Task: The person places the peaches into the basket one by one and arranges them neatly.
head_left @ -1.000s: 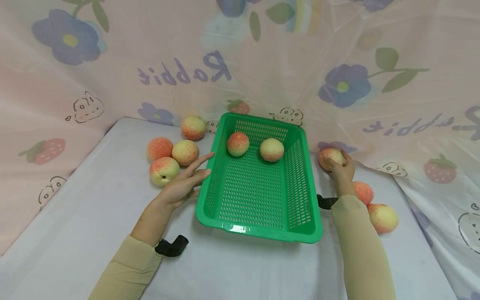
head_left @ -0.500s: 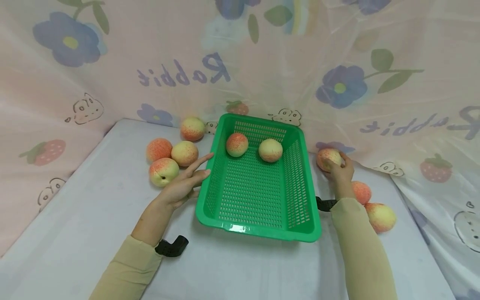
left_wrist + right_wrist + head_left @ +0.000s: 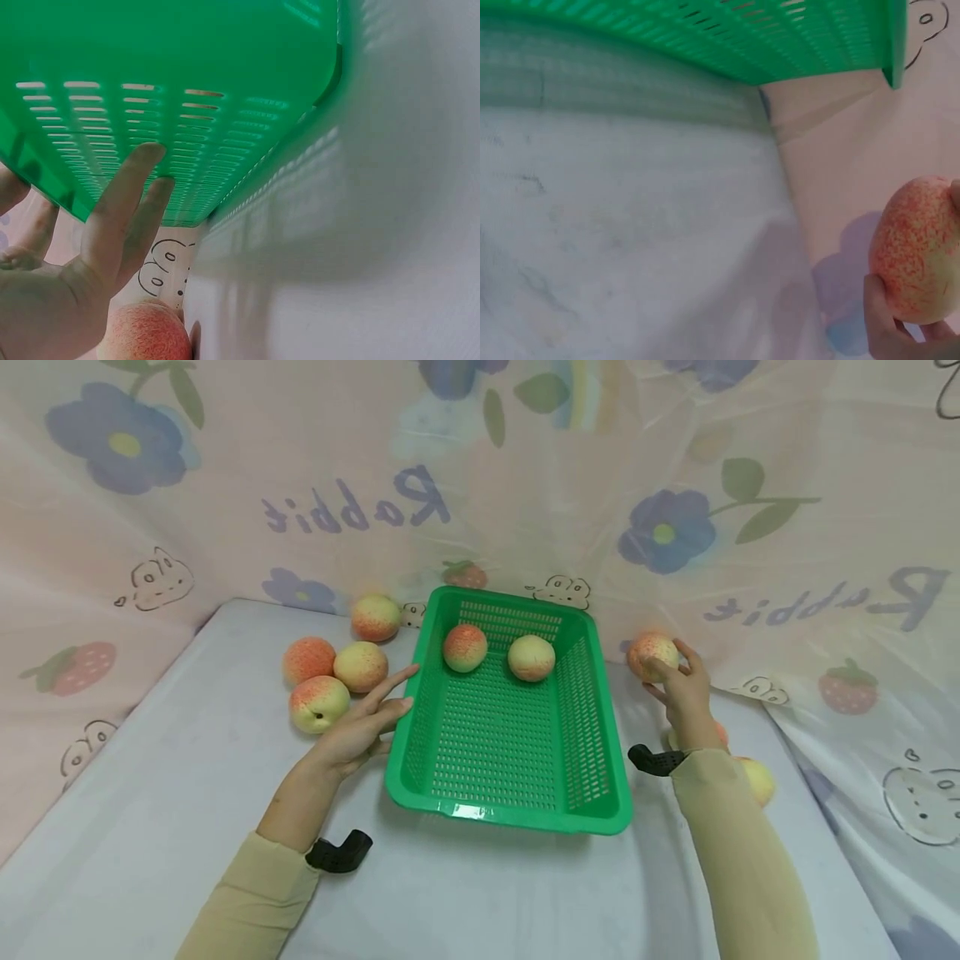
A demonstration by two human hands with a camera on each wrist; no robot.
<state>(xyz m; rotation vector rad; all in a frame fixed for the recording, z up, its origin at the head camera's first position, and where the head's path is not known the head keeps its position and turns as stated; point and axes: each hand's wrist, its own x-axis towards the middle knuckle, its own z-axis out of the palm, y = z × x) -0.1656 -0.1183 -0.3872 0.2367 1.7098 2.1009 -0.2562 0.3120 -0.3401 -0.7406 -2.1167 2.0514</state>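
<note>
A green plastic basket (image 3: 506, 818) with slotted walls stands mid-table, a reddish peach (image 3: 465, 648) and a pale yellow peach (image 3: 532, 658) lying inside near its far end. My left hand (image 3: 352, 735) rests against the basket's left side. In the left wrist view its straight fingers (image 3: 120, 217) touch the slotted wall. To the right of the basket, my right hand (image 3: 686, 693) grips a red-speckled peach (image 3: 651, 653). In the right wrist view, that peach (image 3: 915, 251) is held between thumb and fingers, before the cloth backdrop.
Several peaches (image 3: 319, 703) cluster left of the basket, close to my left hand. Two more lie by my right forearm, one a yellow peach (image 3: 757, 781), both partly hidden. A printed cloth (image 3: 525, 485) hangs behind the white tabletop (image 3: 187, 802).
My right hand has lifted the red-speckled peach up off the table. My left hand stays at the basket's side. The whole head view has shifted slightly.
</note>
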